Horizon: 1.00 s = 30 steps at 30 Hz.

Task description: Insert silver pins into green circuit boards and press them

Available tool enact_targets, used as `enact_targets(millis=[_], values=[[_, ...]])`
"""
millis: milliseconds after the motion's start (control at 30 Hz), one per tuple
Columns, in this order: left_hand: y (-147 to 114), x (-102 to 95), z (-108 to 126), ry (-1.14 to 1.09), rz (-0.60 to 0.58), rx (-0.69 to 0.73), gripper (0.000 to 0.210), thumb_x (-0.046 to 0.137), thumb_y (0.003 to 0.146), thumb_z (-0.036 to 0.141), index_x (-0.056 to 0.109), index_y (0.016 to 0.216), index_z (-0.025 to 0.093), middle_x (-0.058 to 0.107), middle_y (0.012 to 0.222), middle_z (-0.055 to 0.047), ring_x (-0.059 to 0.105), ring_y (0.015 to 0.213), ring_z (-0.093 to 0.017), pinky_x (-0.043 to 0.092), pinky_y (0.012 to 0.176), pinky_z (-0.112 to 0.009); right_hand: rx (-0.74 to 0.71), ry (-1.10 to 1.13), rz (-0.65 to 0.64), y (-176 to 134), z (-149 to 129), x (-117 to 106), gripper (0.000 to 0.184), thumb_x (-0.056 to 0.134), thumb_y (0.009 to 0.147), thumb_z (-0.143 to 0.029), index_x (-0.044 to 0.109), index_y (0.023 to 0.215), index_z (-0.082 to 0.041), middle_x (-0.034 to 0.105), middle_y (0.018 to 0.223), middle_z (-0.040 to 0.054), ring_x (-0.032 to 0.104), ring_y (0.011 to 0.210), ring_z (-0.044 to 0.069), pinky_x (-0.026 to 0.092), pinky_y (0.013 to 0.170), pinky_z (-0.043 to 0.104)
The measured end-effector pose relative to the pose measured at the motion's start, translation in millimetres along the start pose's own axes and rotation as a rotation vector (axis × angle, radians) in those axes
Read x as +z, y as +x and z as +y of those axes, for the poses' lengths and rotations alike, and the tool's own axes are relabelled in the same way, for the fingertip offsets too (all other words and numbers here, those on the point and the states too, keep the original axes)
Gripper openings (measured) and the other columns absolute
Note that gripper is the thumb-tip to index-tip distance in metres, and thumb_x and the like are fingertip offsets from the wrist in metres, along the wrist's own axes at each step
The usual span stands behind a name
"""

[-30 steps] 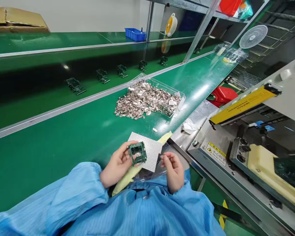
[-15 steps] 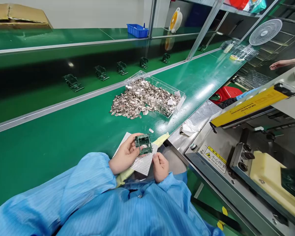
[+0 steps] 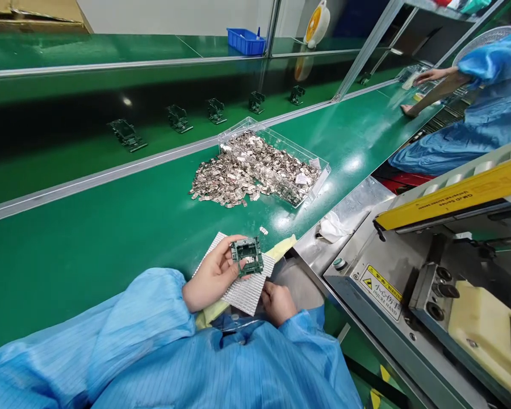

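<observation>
My left hand (image 3: pixel 213 275) is closed on a dark green plastic frame (image 3: pixel 247 250), with the thumb on its lower edge. A small silvery piece shows in the frame's opening. Beneath lies a white ribbed sheet (image 3: pixel 244 295) over a yellow cloth (image 3: pixel 283 247). My right hand (image 3: pixel 278 303) is at the sheet's lower right edge, fingers curled; what they hold, if anything, is hidden. One small metal piece (image 3: pixel 263 230) lies loose on the green bench. Beyond it, many small metal pieces (image 3: pixel 223 182) are heaped beside and inside a tilted clear plastic box (image 3: pixel 323 179).
Several green frames (image 3: pixel 128 135) stand along the dark green strip behind the bench (image 3: pixel 89 238). A press machine (image 3: pixel 366 284) with a yellow bar (image 3: pixel 451 193) is close on my right. At the far right a co-worker in a blue sleeve (image 3: pixel 489 59) reaches over the bench.
My right hand has dropped slightly, its fingertips now lower along the sheet's edge. My left hand still holds the green frame. The co-worker has come into view, leaning over the bench. The view has shifted slightly.
</observation>
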<state>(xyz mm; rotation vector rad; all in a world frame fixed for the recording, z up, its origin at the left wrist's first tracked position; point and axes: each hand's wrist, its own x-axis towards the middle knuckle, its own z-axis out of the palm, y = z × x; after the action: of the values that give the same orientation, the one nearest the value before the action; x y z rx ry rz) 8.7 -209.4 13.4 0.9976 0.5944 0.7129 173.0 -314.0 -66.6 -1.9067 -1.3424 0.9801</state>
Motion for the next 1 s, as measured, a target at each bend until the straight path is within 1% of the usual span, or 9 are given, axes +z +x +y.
enact_targets(millis=[67,167,233,333,433,500,667,833,1000], values=[[-1,0.1,1,0.002,-0.011,0.019,0.038,0.067,0.083,0.028,0.048,0.116,0.021,0.059,0.101,-0.004,0.061,0.081,-0.011,0.056,0.070,-0.021,0.027,-0.064,-0.009,-3,-5,-12,0.017,0.060,0.072,-0.017,0.059,0.056,-0.021,0.063,0.052,0.0017,0.059,0.049,0.018,0.037,0.049,0.024],[-2,-0.3,0,0.014,-0.017,0.052,0.037,0.064,0.086,0.029,0.047,0.118,0.022,0.058,0.101,-0.004,0.060,0.082,-0.012,0.053,0.071,-0.020,0.016,-0.104,0.048,-14,-23,-36,0.013,0.062,0.079,-0.027,0.065,0.067,-0.020,0.067,0.059,0.0027,0.062,0.054,0.018,0.042,0.052,0.026],[-2,-0.8,-2,0.029,-0.012,0.072,0.036,0.062,0.087,0.030,0.047,0.119,0.023,0.058,0.102,-0.005,0.060,0.083,-0.012,0.052,0.072,-0.021,-0.046,-0.044,0.116,-21,-41,-52,0.017,0.058,0.086,-0.033,0.069,0.084,-0.020,0.070,0.071,0.0039,0.064,0.060,0.018,0.047,0.057,0.027],[-3,-1.3,-5,0.058,-0.001,0.093,0.036,0.059,0.089,0.030,0.045,0.120,0.022,0.058,0.101,-0.004,0.059,0.079,-0.011,0.051,0.074,-0.023,-0.229,0.067,0.216,-23,-70,-61,0.017,0.055,0.090,-0.028,0.069,0.098,-0.022,0.069,0.084,0.0041,0.065,0.071,0.017,0.051,0.065,0.027],[-3,-1.3,-6,0.071,-0.002,0.102,0.036,0.058,0.089,0.030,0.044,0.121,0.021,0.060,0.105,-0.006,0.061,0.085,-0.013,0.050,0.078,-0.023,-0.421,0.127,0.351,-14,-91,-50,0.012,0.059,0.086,-0.019,0.070,0.091,-0.023,0.062,0.083,0.0034,0.060,0.077,0.017,0.049,0.068,0.028],[-3,-1.1,-5,0.079,-0.005,0.111,0.036,0.058,0.089,0.029,0.044,0.121,0.021,0.060,0.110,-0.008,0.061,0.096,-0.016,0.050,0.082,-0.025,-0.472,0.177,0.424,-5,-100,-36,0.011,0.061,0.084,-0.016,0.069,0.088,-0.023,0.058,0.083,0.0029,0.058,0.077,0.016,0.048,0.068,0.029],[-5,0.6,0,0.092,-0.016,0.131,0.037,0.058,0.087,0.026,0.044,0.121,0.021,0.063,0.110,-0.009,0.063,0.104,-0.021,0.050,0.089,-0.030,-0.408,0.130,0.506,8,-106,-11,0.004,0.065,0.082,-0.022,0.068,0.083,-0.022,0.055,0.087,0.0042,0.055,0.083,0.019,0.047,0.073,0.033],[-7,2.0,0,0.112,-0.003,0.123,0.037,0.057,0.086,0.024,0.046,0.122,0.022,0.064,0.110,-0.009,0.063,0.103,-0.021,0.051,0.086,-0.029,-0.335,0.081,0.528,8,-108,-7,0.009,0.066,0.081,-0.030,0.069,0.077,-0.022,0.053,0.087,0.0047,0.054,0.085,0.020,0.045,0.075,0.034],[-8,0.1,-4,0.145,-0.027,0.121,0.034,0.054,0.090,0.025,0.045,0.122,0.021,0.064,0.110,-0.008,0.063,0.100,-0.020,0.050,0.083,-0.028,-0.235,0.239,0.478,13,-103,-4,0.017,0.069,0.077,-0.033,0.063,0.068,-0.020,0.053,0.088,0.0057,0.053,0.089,0.021,0.044,0.072,0.031]])
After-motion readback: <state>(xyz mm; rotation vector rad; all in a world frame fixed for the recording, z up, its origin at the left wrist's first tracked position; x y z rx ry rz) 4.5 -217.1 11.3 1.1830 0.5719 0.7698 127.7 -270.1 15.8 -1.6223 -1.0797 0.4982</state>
